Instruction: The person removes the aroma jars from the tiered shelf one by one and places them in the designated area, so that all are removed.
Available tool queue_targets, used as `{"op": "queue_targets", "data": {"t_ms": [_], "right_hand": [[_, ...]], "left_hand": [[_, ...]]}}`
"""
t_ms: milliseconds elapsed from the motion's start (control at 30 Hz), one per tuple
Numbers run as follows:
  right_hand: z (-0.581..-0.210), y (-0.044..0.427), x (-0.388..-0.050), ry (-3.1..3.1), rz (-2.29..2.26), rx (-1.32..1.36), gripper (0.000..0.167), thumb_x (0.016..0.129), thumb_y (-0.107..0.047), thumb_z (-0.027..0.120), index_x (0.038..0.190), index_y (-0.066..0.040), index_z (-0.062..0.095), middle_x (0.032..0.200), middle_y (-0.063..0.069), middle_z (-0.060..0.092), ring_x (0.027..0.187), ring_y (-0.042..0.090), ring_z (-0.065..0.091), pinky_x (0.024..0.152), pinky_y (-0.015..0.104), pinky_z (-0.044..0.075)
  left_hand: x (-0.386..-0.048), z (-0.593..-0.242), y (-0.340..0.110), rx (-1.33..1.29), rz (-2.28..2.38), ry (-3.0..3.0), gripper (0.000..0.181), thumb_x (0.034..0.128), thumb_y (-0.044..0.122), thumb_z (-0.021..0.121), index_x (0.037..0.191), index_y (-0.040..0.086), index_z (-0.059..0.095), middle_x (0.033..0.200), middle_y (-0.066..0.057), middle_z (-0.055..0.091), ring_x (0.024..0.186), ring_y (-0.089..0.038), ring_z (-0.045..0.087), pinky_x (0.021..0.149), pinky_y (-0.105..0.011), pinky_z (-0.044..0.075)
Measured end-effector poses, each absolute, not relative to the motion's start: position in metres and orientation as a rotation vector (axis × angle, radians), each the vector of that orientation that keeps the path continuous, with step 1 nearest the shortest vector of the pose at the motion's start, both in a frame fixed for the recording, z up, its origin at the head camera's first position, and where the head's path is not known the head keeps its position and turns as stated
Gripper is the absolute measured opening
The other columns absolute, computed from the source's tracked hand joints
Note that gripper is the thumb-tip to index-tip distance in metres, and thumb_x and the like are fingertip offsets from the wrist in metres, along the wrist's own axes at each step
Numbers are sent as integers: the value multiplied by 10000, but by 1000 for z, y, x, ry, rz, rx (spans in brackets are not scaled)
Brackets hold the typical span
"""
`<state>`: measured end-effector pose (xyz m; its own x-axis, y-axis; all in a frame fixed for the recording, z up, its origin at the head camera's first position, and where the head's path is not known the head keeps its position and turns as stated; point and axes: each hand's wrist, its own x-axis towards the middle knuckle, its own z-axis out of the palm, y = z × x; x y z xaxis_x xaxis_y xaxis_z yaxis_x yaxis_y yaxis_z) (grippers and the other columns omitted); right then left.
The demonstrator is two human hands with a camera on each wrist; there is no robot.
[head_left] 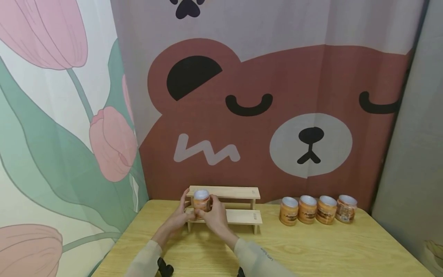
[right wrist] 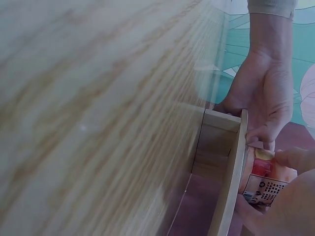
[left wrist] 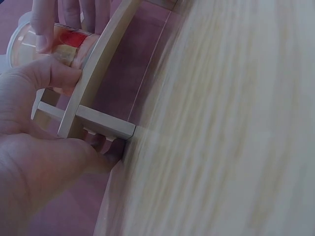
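Observation:
An orange jar with a pale lid stands upright on the left end of the lower step of a small two-step wooden stand. My right hand grips the jar, its thumb and fingers on opposite sides, as the right wrist view shows near the jar's printed label. At the stand's left end, my left hand holds the wood. Its thumb lies over the step against the jar's base, while its other fingers pass behind the end leg and are partly hidden.
Several similar orange jars stand in a row on the right of the wood-grain table. The stand's upper step rises behind the lower one. A curtain with a bear print hangs close behind the table.

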<state>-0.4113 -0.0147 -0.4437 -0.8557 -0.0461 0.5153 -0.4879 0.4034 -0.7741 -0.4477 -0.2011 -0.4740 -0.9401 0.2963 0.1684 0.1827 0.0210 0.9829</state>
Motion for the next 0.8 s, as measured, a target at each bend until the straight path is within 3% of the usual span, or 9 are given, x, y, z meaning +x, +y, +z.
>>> {"op": "queue_targets", "data": {"t_ms": [300, 467, 567, 633, 800], "right_hand": [[-440, -6, -405, -2252, 1468, 468, 588, 801, -191, 885, 1275, 17, 604, 1045, 75, 681, 881, 198, 643, 691, 349, 532], [-433, 2, -400, -2265, 1443, 476, 587, 800, -178, 884, 1292, -6, 614, 1098, 80, 689, 970, 210, 650, 773, 373, 537], [-428, 9, -396, -2274, 1422, 513, 579, 795, -175, 886, 1283, -11, 621, 1095, 77, 689, 953, 204, 646, 768, 369, 532], [-424, 15, -393, -2287, 1416, 531, 586, 799, -185, 885, 1292, -14, 618, 1092, 73, 686, 926, 202, 642, 742, 364, 529], [-415, 33, -388, -2324, 1381, 541, 654, 804, -234, 884, 1352, -26, 595, 1131, 82, 685, 947, 216, 653, 740, 376, 530]], "left_hand": [[-445, -473, -196, 498, 2062, 2190, 1183, 810, -87, 660, 1620, 400, -51, 1619, -304, -1, 1460, -542, 39, 1031, -750, 192], [-446, -473, -198, 490, 2079, 2156, 1216, 783, -119, 660, 1619, 410, -48, 1623, -300, -56, 1471, -509, -50, 1031, -761, 171], [-447, -472, -201, 492, 2071, 2146, 1218, 791, -127, 661, 1613, 434, -40, 1624, -303, -78, 1471, -509, -29, 1025, -713, 246], [-447, -472, -202, 487, 2068, 2136, 1214, 797, -129, 660, 1610, 446, -35, 1624, -302, -86, 1457, -526, 53, 1003, -683, 287], [-449, -472, -205, 473, 2062, 2125, 1216, 810, -139, 653, 1608, 451, -49, 1626, -290, -111, 1440, -563, 75, 938, -799, 236]]}}
